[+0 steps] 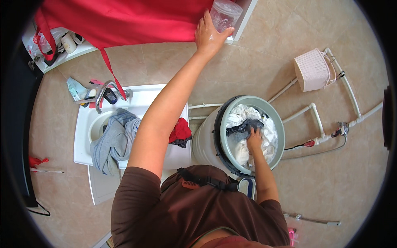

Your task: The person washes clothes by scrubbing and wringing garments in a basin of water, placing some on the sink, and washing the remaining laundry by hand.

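At the top, my left hand [211,38] reaches up and curls around a clear round plastic jar [226,15] at the end of a white shelf. The thumb lies on one side of the jar and the fingers on the other. Lower right, my right hand [254,141] is down inside a grey-green round tub [281,136]. Its fingers are spread and touch a dark wet cloth [244,127]. White wet clothes [269,136] surround that cloth in the tub.
Left of the tub, a white sink [82,142] with a curved faucet [100,97] holds grey clothes [113,142]. Red cloth [180,130] lies on its right side. A red fabric cover [124,22] drapes from the shelf. A pink basket [310,70] hangs by wall pipes [317,120].
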Demonstrator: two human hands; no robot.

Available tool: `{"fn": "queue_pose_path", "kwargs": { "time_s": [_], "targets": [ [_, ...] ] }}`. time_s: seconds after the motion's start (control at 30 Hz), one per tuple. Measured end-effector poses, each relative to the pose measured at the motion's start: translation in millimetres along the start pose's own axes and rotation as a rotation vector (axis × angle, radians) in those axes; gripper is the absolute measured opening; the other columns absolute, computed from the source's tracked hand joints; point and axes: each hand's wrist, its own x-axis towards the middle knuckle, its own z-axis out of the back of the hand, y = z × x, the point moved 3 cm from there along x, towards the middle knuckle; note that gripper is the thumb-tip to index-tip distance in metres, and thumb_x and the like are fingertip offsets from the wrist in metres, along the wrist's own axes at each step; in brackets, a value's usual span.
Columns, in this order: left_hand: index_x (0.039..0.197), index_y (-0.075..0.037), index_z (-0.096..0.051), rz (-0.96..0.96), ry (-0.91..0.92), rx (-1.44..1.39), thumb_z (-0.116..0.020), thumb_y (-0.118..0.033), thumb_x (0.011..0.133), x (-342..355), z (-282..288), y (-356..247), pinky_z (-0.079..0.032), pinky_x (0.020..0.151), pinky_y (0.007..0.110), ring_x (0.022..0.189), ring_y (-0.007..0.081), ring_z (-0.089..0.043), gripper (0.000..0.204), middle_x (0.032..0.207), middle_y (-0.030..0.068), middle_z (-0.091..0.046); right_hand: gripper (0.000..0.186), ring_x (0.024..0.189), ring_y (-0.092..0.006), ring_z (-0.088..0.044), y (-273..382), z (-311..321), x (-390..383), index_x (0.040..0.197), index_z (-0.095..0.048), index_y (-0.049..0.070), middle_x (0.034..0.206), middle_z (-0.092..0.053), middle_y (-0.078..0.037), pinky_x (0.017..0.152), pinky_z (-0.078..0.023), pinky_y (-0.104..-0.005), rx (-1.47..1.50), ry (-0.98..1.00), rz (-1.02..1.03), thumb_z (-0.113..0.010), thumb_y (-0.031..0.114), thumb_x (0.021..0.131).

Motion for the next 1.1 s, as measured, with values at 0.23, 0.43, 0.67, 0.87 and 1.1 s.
{"fn": "queue_pose_path", "kwargs": {
  "time_s": [0.23, 0.43, 0.67, 0.87, 1.1],
  "targets": [
    [0.139, 0.008, -0.025, -0.006, 0.002, -0.019, -0.077, -0.051, 0.066, -5.8, 8.2, -6.3, -0.039, 0.1, 0.044, 0.122, 0.0399, -0.044, 0.107, 0.131, 0.0292, -0.044, 0.049, 0.13, -0.0412, -0.034, -3.2, -3.7, 1.6, 0.134, -0.044, 0.017, 0.147, -0.029, -0.019, 0.101, -0.032, -0.0579, -0.007, 0.002, -0.007, -0.052, 0.018, 0.085],
    [0.136, 0.01, -0.03, -0.104, -0.039, 0.02, -0.078, -0.051, 0.066, -2.3, 15.8, -9.3, -0.041, 0.097, 0.043, 0.119, 0.0401, -0.048, 0.104, 0.126, 0.0294, -0.049, 0.051, 0.13, -0.0409, -0.034, 4.7, 4.0, 0.9, 0.135, -0.042, 0.018, 0.147, -0.028, -0.018, 0.101, -0.033, -0.0569, -0.035, 0.032, -0.017, -0.053, 0.017, 0.085],
    [0.134, 0.01, -0.033, 0.027, 0.103, 0.045, -0.077, -0.053, 0.064, 14.7, -1.1, -2.8, -0.043, 0.094, 0.043, 0.112, 0.0398, -0.054, 0.104, 0.121, 0.0274, -0.055, 0.055, 0.13, -0.0407, -0.035, 6.2, 5.1, 2.0, 0.136, -0.043, 0.018, 0.149, -0.027, -0.018, 0.101, -0.035, -0.0554, -0.048, 0.061, -0.04, -0.055, 0.016, 0.082],
    [0.137, 0.007, -0.029, 0.071, 0.058, 0.097, -0.076, -0.056, 0.064, 19.9, -14.7, -3.3, -0.043, 0.095, 0.042, 0.116, 0.0376, -0.05, 0.107, 0.127, 0.0273, -0.049, 0.049, 0.131, -0.0406, -0.033, 4.9, 0.6, 0.7, 0.135, -0.041, 0.018, 0.147, -0.028, -0.019, 0.099, -0.034, -0.0579, -0.075, 0.046, -0.021, -0.048, 0.018, 0.087],
    [0.139, 0.006, -0.025, 0.141, 0.098, 0.07, -0.079, -0.052, 0.063, 13.3, -8.3, -6.2, -0.042, 0.096, 0.044, 0.117, 0.0391, -0.047, 0.11, 0.128, 0.0272, -0.043, 0.046, 0.13, -0.0402, -0.035, 7.1, 1.7, -1.3, 0.135, -0.042, 0.018, 0.147, -0.029, -0.02, 0.099, -0.035, -0.057, -0.084, 0.028, -0.019, -0.046, 0.019, 0.089]
  ]
}}
